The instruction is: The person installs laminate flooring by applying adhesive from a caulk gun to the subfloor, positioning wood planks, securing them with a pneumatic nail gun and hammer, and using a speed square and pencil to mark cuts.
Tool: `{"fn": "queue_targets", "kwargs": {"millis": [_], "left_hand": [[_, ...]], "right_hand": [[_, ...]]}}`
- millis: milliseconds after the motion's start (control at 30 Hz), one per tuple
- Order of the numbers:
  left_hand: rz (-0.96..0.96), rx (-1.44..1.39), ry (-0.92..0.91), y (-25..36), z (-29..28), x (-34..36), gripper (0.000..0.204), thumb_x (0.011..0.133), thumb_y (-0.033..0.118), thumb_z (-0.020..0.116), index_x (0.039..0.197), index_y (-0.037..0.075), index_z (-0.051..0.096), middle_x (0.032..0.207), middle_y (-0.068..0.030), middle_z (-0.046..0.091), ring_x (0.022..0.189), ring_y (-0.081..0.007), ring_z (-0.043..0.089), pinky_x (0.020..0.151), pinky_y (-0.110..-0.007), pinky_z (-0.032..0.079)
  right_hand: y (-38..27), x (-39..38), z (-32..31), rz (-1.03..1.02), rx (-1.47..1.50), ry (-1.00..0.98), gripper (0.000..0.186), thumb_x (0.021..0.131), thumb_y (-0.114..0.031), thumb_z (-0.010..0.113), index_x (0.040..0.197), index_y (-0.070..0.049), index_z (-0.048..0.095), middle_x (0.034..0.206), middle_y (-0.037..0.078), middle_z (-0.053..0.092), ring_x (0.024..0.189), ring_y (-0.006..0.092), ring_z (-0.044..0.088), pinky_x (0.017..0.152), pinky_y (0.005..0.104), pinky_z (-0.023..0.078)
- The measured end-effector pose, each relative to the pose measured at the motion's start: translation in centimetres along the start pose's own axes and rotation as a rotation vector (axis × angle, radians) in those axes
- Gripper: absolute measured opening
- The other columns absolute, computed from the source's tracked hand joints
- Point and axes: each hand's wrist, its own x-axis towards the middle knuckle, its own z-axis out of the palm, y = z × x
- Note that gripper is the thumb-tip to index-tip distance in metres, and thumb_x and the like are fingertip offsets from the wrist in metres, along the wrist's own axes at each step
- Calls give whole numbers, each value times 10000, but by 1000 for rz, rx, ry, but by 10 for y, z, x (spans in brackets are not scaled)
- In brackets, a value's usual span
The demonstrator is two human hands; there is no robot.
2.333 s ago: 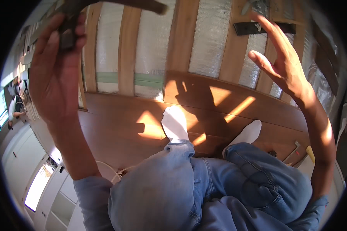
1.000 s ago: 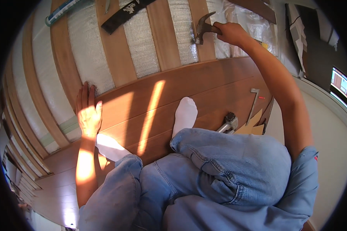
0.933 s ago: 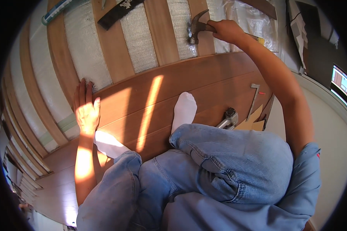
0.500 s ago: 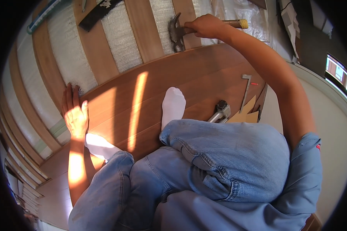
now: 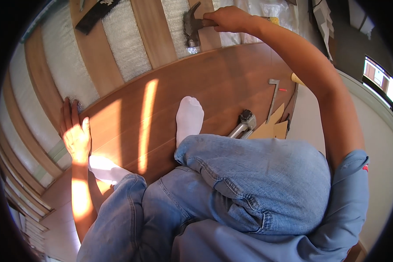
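My right hand [image 5: 231,19] is wrapped round the handle of a claw hammer [image 5: 192,28]. The hammer's striking face is down beside the far edge of the reddish-brown wooden floorboards [image 5: 214,81]; whether it touches them I cannot tell. At the left, my left hand [image 5: 77,137] rests with fingers stretched out at the boards' left far corner, fingertips reaching past the edge. Pale wooden battens [image 5: 150,32] run out from beyond the boards, with silvery foil sheeting [image 5: 122,41] between them.
My white-socked feet [image 5: 190,115] stand on the boards. To the right lie a silver tool with a black knob [image 5: 244,124], a metal square [image 5: 273,98], a thin red stick [image 5: 283,90] and cardboard [image 5: 273,126]. A dark strip [image 5: 94,17] lies across the battens; a lit screen [image 5: 380,81] is far right.
The whole view has shifted, so the scene sits further left. My right hand and the hammer have moved slightly away from the boards' far edge. My left hand keeps its place at the corner.
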Motion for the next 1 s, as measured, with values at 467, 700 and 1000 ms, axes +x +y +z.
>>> {"fn": "queue_targets", "kwargs": {"millis": [467, 700, 1000], "left_hand": [[27, 8, 34, 1, -4, 2, 578, 981, 369, 646, 1457, 52, 563, 1612, -154, 444, 1471, -391, 415, 1214, -508, 358], [24, -30, 62, -2, -8, -1, 616, 953, 319, 687, 1486, 58, 524, 1605, -185, 435, 1467, -417, 402, 1208, -515, 360], [478, -520, -107, 86, 14, -24, 813, 942, 393, 695, 1590, 13, 383, 1684, -181, 310, 1575, -353, 249, 1314, -487, 179]], "right_hand": [[-28, -5, 1, 99, 82, 65, 369, 881, -144, 691, 1239, -154, 603, 1015, 135, 739, 936, 369, 710, 813, 490, 558], [-42, -1, -4, 87, 125, 122, 266, 861, -136, 666, 1117, -110, 601, 919, 150, 722, 878, 394, 685, 775, 494, 541], [-31, 4, -3, 249, 572, 395, 272, 896, -150, 595, 1158, -75, 588, 743, 134, 533, 647, 278, 532, 635, 422, 441]]}}
